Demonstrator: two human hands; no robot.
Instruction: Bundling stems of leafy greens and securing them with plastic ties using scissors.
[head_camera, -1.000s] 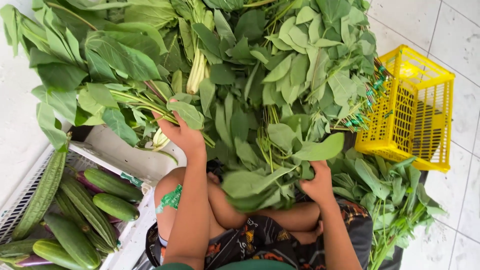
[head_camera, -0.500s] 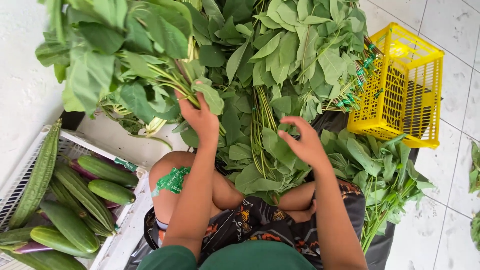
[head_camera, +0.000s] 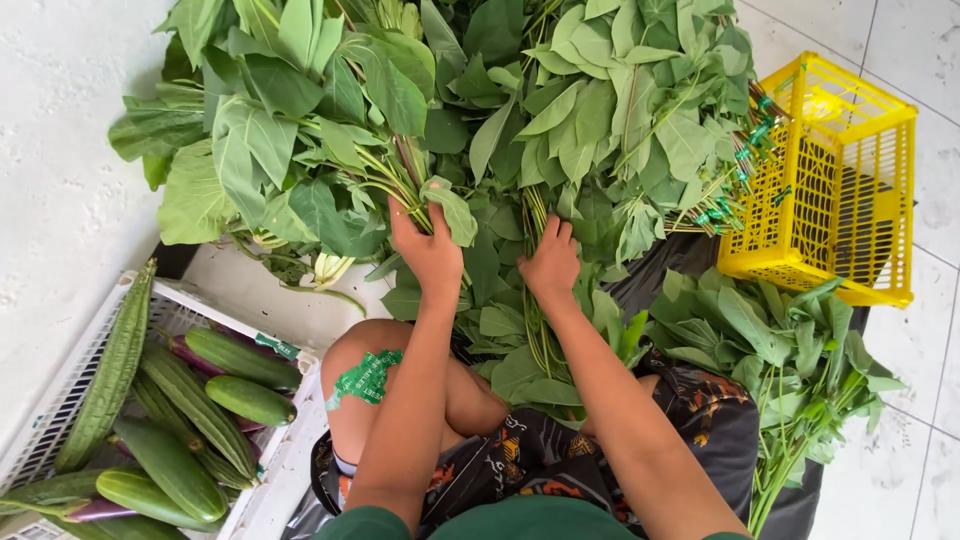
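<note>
The left hand is closed around a bunch of leafy stems, fingers wrapped over the stalks where they gather, with one leaf folded over the knuckles. The bunch fans out from the hand toward 11 o'clock, its broad leaves spreading over the white floor. The right hand lies just beside the left, at its 3 o'clock, fingers together and curled down onto a second run of thin stems that goes straight from 12 to 6 under the palm; whether it grips them or only presses on them I cannot tell. More greens pile up at 12 and 1 o'clock of both hands. A yellow crate sits at 3 o'clock, touching the leaf pile, with green-tied stem ends against its wall. Another bundle lies at 4 o'clock on black sheeting. At 8 o'clock a white crate holds cucumbers and a ridged gourd
</note>
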